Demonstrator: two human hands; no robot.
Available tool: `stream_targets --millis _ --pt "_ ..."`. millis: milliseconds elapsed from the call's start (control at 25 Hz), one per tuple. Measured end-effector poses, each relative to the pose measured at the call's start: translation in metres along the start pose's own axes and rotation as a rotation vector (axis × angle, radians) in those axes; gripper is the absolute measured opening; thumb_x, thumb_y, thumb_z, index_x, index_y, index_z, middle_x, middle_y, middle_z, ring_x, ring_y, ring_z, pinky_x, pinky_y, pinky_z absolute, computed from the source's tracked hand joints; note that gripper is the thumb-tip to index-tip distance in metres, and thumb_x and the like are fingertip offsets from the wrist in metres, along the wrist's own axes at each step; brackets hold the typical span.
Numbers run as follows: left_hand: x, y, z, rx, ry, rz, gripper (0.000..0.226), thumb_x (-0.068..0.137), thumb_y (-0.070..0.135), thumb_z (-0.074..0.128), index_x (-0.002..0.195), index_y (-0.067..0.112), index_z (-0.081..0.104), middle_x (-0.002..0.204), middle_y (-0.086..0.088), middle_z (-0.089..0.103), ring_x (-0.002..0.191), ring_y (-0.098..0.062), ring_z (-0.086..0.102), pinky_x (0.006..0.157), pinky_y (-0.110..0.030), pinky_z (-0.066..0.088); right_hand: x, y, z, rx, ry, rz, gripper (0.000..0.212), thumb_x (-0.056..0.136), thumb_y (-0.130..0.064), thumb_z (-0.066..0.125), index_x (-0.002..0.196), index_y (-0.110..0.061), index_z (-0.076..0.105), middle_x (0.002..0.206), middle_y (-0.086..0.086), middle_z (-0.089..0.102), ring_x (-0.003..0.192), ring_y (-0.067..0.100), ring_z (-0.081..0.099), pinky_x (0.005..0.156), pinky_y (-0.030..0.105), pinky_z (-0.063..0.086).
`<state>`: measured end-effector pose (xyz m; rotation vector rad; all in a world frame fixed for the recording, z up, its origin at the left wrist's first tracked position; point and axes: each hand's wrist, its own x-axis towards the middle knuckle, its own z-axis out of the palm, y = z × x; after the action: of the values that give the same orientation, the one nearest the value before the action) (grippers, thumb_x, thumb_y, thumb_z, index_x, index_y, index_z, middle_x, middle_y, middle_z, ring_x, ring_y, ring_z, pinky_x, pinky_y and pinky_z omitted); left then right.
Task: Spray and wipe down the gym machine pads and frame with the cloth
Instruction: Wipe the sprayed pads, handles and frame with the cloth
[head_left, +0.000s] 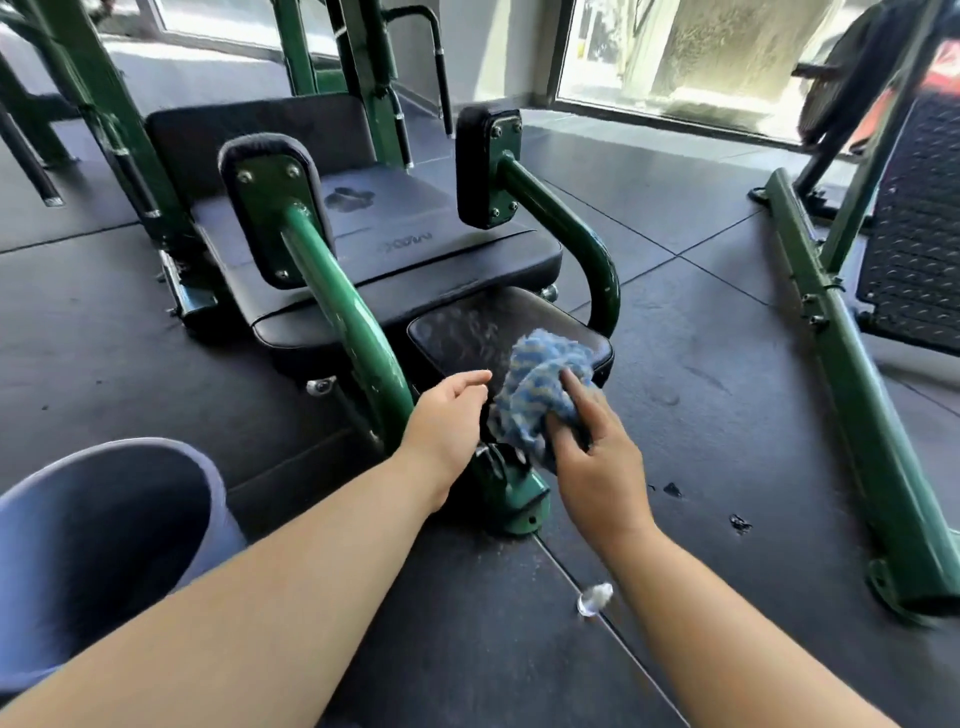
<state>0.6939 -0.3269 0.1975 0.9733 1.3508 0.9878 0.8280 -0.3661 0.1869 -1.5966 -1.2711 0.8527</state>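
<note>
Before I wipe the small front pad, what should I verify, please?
1. Cloth in the right hand: ok, gripped.
2. Spray on the small front pad: ok, droplets show.
3. Cloth touching that pad: cannot tell.
4. Left hand free: ok, holds nothing.
5. Large seat pad wiped: not ok, a wet-looking patch shows.
6. Spray bottle within reach: cannot tell, none in view.

The left forearm (291, 587) and right forearm (711, 623) are bare.
</note>
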Motion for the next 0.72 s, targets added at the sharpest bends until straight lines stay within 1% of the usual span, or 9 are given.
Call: stream_targets --millis 80,160,240,320,360,440,480,560,720 --pt "-0.016 0.007 0.007 -0.207 -0.085 -0.053 0.017 0.094 0.022 0.052 0.105 0.024 0.066 0.094 0.003 0.072 0.078 -0.009 0.068 0.064 -0.026 0.053 0.013 -0.016 0.002 0.053 -0.311 -0.006 0.049 0.095 -0.021 0.046 0.137 -0.046 0.044 0.146 -0.016 0.042 0.135 -0.002 0.034 0.115 0.026 0.028" --pt "-0.017 0.007 0.007 -0.242 0.007 -0.04 0.012 0.087 0.02 0.062 0.099 0.02 0.066 0.09 0.001 0.072 0.079 -0.017 0.069 0.065 -0.03 0.056 0.03 -0.022 0.008 0.131 -0.515 0.02 0.051 0.086 -0.037 0.042 0.135 -0.052 0.045 0.144 -0.015 0.046 0.137 0.004 0.037 0.116 0.038 0.028" --pt "-0.002 0.003 -0.003 -0.024 0.265 0.06 0.02 0.08 0.013 0.063 0.099 0.019 0.064 0.089 -0.001 0.07 0.086 -0.025 0.065 0.079 -0.034 0.053 0.057 -0.022 0.003 0.084 -0.48 -0.005 0.053 0.081 -0.047 0.04 0.133 -0.053 0.046 0.138 -0.016 0.051 0.134 0.009 0.041 0.115 0.04 0.029" --pt "0.007 -0.004 -0.007 0.294 0.532 0.105 0.034 0.082 0.004 0.052 0.111 0.021 0.058 0.102 -0.002 0.061 0.091 -0.022 0.056 0.081 -0.026 0.042 0.086 -0.018 -0.008 -0.176 -0.355 -0.068 0.048 0.092 -0.039 0.04 0.139 -0.043 0.045 0.12 -0.013 0.055 0.12 0.011 0.049 0.11 0.033 0.033" --pt "0.009 -0.005 -0.001 0.36 0.577 0.131 0.041 0.085 0.002 0.047 0.12 0.022 0.056 0.115 -0.004 0.055 0.099 -0.019 0.051 0.085 -0.021 0.036 0.103 -0.014 -0.012 -0.364 -0.334 -0.132 0.047 0.096 -0.032 0.04 0.142 -0.037 0.043 0.12 -0.008 0.056 0.118 0.013 0.049 0.108 0.031 0.033" --pt "0.009 -0.014 0.032 0.46 0.567 0.217 0.044 0.096 0.015 0.038 0.138 0.024 0.046 0.148 -0.004 0.032 0.128 -0.017 0.036 0.101 -0.016 0.023 0.14 -0.006 -0.013 -0.667 -0.417 -0.267 0.046 0.098 -0.025 0.035 0.144 -0.032 0.041 0.145 -0.004 0.046 0.137 0.015 0.034 0.116 0.034 0.022" --pt "0.011 -0.021 0.048 0.556 0.535 0.289 0.046 0.098 0.03 0.032 0.143 0.026 0.041 0.156 -0.003 0.02 0.14 -0.019 0.022 0.11 -0.019 0.014 0.158 -0.003 -0.01 -0.748 -0.452 -0.3 0.046 0.099 -0.023 0.032 0.144 -0.03 0.041 0.152 -0.005 0.037 0.144 0.014 0.024 0.119 0.036 0.013" --pt "0.023 -0.029 0.066 0.857 0.435 0.353 0.053 0.097 0.047 0.024 0.146 0.031 0.034 0.16 0.0 0.01 0.146 -0.024 0.002 0.116 -0.028 0.002 0.191 0.001 -0.01 -0.795 -0.499 -0.307 0.047 0.099 -0.02 0.028 0.143 -0.029 0.042 0.154 -0.005 0.033 0.146 0.016 0.018 0.119 0.04 0.003" --pt "0.108 -0.006 0.033 1.086 0.324 0.056 0.047 0.102 0.032 0.033 0.149 0.03 0.026 0.16 -0.003 0.012 0.145 -0.032 0.006 0.118 -0.041 0.011 0.229 0.007 -0.019 -0.76 -0.584 -0.285 0.045 0.101 -0.019 0.029 0.142 -0.03 0.045 0.154 -0.004 0.033 0.144 0.02 0.024 0.118 0.033 0.006"
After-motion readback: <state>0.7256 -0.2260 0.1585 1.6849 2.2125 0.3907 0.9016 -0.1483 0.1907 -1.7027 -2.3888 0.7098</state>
